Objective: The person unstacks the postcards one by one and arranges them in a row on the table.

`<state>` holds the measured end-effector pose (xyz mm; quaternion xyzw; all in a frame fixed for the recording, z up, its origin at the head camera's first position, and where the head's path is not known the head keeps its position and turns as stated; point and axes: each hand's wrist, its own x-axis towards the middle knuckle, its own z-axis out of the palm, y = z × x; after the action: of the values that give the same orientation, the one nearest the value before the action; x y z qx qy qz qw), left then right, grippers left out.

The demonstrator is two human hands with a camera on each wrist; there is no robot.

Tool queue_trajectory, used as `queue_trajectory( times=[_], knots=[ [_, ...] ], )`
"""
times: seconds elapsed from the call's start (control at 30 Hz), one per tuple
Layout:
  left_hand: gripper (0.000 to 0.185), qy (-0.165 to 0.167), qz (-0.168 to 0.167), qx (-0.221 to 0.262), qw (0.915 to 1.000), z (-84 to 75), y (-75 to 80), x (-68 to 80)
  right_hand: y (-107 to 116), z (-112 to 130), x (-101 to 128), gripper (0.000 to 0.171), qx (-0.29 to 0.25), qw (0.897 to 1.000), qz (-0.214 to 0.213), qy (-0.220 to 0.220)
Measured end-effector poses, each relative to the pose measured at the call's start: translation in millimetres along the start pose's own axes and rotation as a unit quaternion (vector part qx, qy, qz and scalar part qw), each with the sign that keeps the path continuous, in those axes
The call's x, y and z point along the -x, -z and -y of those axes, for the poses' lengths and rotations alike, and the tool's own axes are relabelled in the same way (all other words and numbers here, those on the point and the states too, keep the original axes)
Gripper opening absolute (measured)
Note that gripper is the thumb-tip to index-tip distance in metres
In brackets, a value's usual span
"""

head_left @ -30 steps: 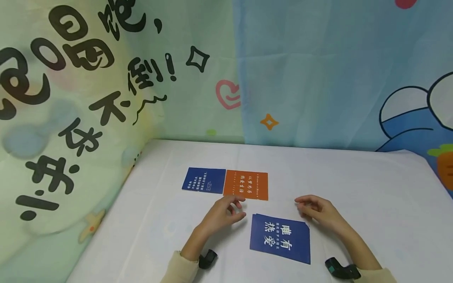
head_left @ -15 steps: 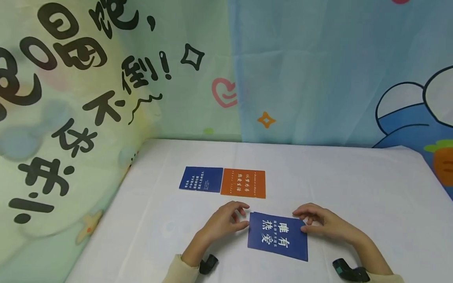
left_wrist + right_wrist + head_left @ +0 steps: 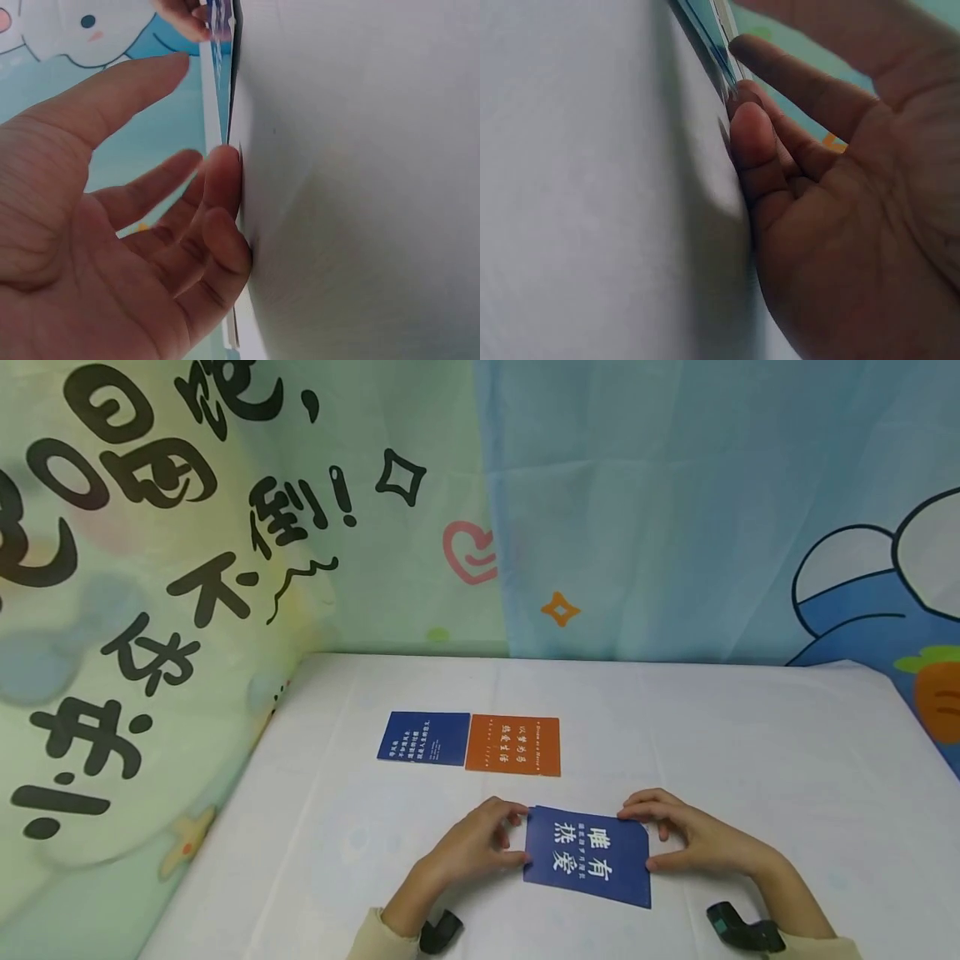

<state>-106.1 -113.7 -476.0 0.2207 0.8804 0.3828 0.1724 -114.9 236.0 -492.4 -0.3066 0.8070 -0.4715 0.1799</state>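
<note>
Head view shows blue card [image 3: 587, 857] print; wrist views only its edge. Left hand [image 3: 468, 845], right hand [image 3: 693, 839] pinch its sides.

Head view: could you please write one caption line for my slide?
Both hands, left hand and right hand, hold the large blue card by its side edges on the white table.

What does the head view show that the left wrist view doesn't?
Only the head view: the small blue card and orange card side by side farther back, the right hand, and the big blue card's printed face. Only the left wrist view: that card edge-on, lifted slightly off the cloth, with left fingers against its edge. Both: left hand, card, white tablecloth.
</note>
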Motion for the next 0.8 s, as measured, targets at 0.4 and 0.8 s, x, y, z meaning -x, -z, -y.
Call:
queue_trajectory(
  times=[0.4, 0.8],
  knots=[
    [0.1, -0.002, 0.017, -0.11, 0.9937, -3.3, -5.3, 0.5, -3.5, -1.8, -1.7, 0.048, 0.008, 0.999, -0.032, 0.001],
    [0.112, -0.027, 0.042, -0.184, 0.9816, -4.8, -8.4, 3.4, -5.9, -0.6, -2.6, 0.047, 0.0, 0.999, -0.044, -0.001]
  ],
)
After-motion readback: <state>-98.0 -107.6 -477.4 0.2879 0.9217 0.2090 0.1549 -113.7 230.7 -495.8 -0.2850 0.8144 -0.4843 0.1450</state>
